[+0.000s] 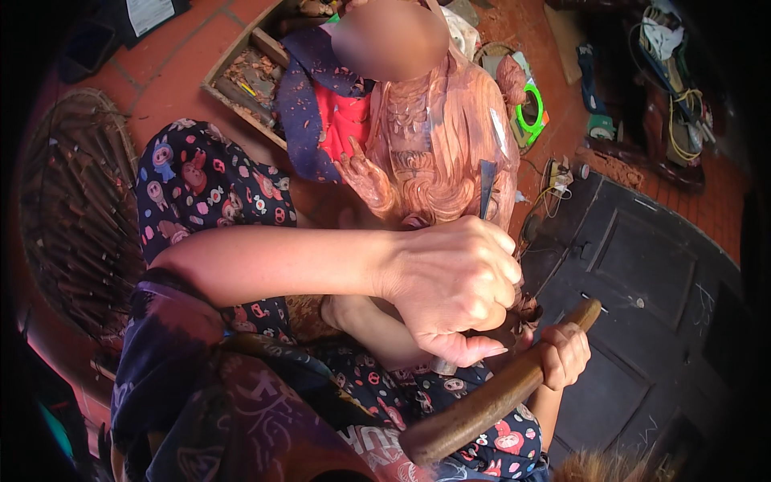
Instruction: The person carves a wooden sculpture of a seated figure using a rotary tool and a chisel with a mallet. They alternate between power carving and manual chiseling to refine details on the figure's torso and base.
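A large carved wooden statue (434, 120) with reddish-brown robe folds lies in front of me, and its raised carved hand (368, 181) shows on the left. My left hand (462, 285) is closed round a chisel; the flat dark metal blade (487, 183) sticks out on the far side, over the statue. The chisel's butt end shows just below my thumb, and the rest of its handle is hidden in my fist. At the lower right my right hand (564, 356) grips a thick wooden club (482, 406), held slanting and apart from the chisel.
Several chisels fill a round basket (76, 217) at the left. Beyond my knee stands a wooden box (241, 108) with tools and shavings. Navy and red cloth (309, 112) lies beside the statue. A black panel (634, 297) lies at the right, near cables and a bright green ring (532, 120).
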Demonstrator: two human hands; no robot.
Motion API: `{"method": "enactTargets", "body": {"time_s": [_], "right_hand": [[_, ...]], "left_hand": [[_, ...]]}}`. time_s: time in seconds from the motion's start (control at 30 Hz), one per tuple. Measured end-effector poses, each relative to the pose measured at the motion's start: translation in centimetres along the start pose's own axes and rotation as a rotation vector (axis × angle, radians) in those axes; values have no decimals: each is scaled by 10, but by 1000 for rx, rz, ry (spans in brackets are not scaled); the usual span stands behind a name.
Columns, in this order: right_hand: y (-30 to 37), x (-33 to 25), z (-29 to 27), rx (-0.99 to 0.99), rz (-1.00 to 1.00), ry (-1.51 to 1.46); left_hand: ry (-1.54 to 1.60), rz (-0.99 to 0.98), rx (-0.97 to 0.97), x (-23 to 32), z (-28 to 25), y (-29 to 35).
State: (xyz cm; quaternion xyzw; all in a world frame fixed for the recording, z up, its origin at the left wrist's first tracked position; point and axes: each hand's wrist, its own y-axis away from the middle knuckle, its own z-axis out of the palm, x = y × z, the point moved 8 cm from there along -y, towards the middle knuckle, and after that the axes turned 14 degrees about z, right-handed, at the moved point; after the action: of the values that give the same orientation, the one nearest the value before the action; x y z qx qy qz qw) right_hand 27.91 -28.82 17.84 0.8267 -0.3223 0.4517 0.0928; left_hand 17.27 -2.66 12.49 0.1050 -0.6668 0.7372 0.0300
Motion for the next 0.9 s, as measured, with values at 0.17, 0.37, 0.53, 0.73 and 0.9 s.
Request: {"method": "enactTargets", "body": {"time_s": [0.17, 0.37, 0.53, 0.73, 0.9], "right_hand": [[0, 24, -6, 29, 140, -647], [-17, 9, -24, 324, -148, -685], [11, 27, 42, -310, -141, -243], [-39, -15, -39, 23, -294, -590], [-34, -2, -30, -22, -216, -526]], "left_hand": [[-26, 1, -5, -1, -3, 0], [-40, -4, 0, -3, -2, -1], [-61, -29, 20, -5, -5, -4], [-127, -34, -10, -6, -10, -4], [-270, -25, 64, 5, -16, -3]]}}
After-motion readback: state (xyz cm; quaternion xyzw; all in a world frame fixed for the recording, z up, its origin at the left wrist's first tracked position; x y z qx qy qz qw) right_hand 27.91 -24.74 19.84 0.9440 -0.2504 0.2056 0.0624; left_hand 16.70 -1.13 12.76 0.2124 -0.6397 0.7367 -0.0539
